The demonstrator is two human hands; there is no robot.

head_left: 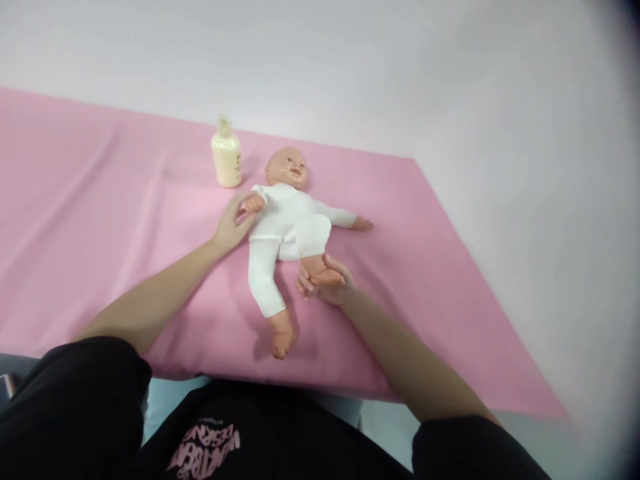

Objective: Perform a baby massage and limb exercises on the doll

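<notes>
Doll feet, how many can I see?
2. One foot lies bare on the pink sheet, nearest the camera. The other foot is held in the right hand, partly covered by fingers. The left hand holds the doll's arm.

We count one baby doll (290, 220) in a white suit near the middle of the frame, and one cream bottle (226, 155) just to its upper left. We count one pink sheet (100, 220) spread across the left and centre of the frame, beneath them both. We count two bare hands, both the person's own: the left hand (233, 223) left of centre at the doll's arm and the right hand (327, 280) just below centre around the doll's foot, with two black sleeves at the lower edge of the frame.
</notes>
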